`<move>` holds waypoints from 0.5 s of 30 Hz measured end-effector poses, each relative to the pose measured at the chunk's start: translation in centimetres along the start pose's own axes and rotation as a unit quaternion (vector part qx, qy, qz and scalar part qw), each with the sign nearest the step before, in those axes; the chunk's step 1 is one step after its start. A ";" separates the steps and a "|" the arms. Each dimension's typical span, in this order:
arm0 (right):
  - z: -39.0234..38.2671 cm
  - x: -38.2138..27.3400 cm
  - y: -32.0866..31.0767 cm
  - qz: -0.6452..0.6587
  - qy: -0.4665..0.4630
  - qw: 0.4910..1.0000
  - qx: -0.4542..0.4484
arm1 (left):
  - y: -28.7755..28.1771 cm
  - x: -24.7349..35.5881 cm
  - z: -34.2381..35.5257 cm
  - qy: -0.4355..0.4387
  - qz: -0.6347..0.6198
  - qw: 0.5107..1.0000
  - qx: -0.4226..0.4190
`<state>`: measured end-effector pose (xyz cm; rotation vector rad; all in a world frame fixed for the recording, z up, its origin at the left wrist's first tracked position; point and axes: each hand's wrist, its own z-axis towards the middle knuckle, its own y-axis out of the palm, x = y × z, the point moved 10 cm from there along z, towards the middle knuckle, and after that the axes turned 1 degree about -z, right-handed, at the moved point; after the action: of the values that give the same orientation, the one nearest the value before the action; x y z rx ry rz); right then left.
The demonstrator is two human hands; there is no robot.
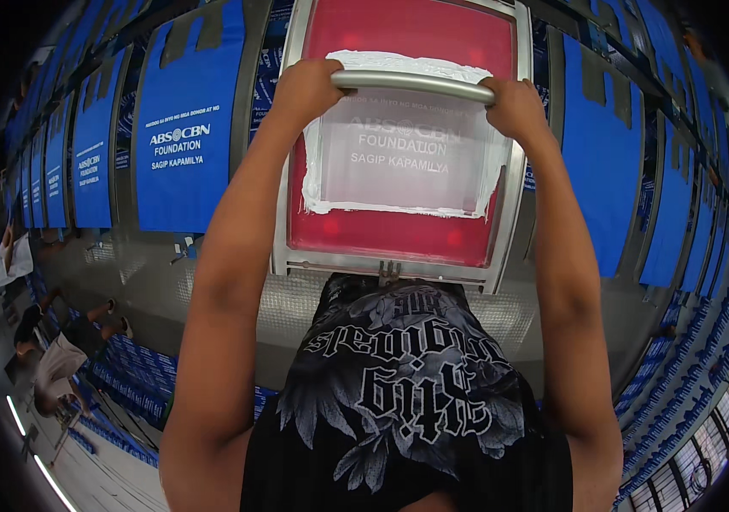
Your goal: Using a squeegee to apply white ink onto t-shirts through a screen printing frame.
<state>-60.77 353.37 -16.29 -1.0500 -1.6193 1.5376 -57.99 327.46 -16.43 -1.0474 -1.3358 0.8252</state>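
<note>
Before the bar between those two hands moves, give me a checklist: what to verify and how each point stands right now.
1. Left hand gripping the left end of the grey bar: ok.
2. Right hand gripping the bar's right end: ok.
3. Bar lying across the far part of the pale window: ok.
4. White paste off the metal frame: cannot tell; it comes close on the right, where the forearm covers part of the edge.
5. Large blue piece on the left apart from the frame: ok, a gap shows.
6. Frame flat against what lies beneath: cannot tell from above.
</note>
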 end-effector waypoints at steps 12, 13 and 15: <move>-3.9 -1.4 2.7 -0.028 0.035 0.996 -0.082 | 1.5 -0.6 -4.2 -0.048 0.001 0.998 -0.040; -0.9 0.1 1.2 -0.009 0.034 0.998 -0.046 | -0.3 0.4 -0.8 -0.017 0.025 0.999 -0.010; 2.4 1.2 0.6 0.009 0.019 0.997 -0.073 | -0.7 -0.1 2.8 0.009 -0.007 0.999 -0.042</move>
<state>-63.36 353.35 -17.20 -1.1668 -1.7204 1.4192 -60.81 327.49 -15.92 -1.1072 -1.3722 0.7520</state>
